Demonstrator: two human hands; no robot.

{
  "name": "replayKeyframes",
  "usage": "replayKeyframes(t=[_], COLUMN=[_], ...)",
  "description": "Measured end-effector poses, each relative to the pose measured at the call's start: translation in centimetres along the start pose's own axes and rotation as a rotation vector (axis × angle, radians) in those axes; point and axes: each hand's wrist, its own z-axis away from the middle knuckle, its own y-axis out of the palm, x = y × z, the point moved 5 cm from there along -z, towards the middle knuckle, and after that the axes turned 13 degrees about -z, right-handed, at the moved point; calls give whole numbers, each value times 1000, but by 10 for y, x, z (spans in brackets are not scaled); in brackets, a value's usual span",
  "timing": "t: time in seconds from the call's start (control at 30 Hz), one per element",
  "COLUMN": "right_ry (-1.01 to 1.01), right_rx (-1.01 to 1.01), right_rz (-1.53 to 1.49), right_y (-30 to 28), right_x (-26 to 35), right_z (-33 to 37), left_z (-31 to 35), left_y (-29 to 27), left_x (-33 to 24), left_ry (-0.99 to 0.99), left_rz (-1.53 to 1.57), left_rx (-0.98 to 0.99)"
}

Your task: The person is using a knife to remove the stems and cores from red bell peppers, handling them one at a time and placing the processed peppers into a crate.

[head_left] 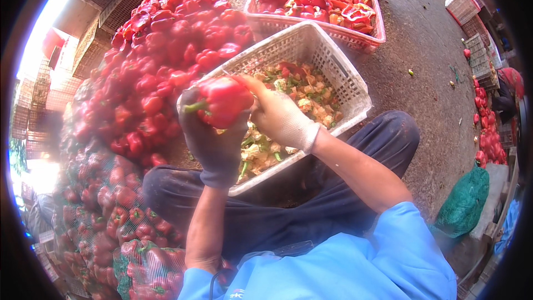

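My left hand (215,144), in a dark grey glove, holds up a red bell pepper (226,100) whose green stem points left. Against the pepper's right side is my right hand (280,115), in a white knit glove. Its fingers are curled, and the pepper hides their tips and whatever they may grip. A thin sliver shows above the pepper, too small to name. Below both hands, between my knees, stands a white plastic crate (351,80) with pale pepper cores and green stems (311,91) in it.
A big heap of red peppers (150,78) lies to the left, with filled mesh sacks (122,216) nearer me. Beyond my crate, a red-and-white crate (316,26) holds opened peppers. At the right are a green sack (463,203), more peppers (488,128) and another person (508,89).
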Motion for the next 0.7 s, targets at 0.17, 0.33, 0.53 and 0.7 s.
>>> replayKeyframes(t=[0.17, 0.33, 0.53, 0.7], right_ry=[382, 465, 114, 243], right_rx=[163, -140, 235, 208], right_rz=[146, -397, -459, -465], right_y=[5, -40, -51, -52], right_x=[-86, -32, 21, 16], right_z=[38, 10, -16, -11], left_z=[-11, -2, 4, 5], left_y=[6, 9, 16, 19], left_x=[-2, 26, 11, 15], left_ry=[-272, -499, -535, -606], left_rz=[423, 588, 712, 813], left_rx=[32, 251, 708, 633])
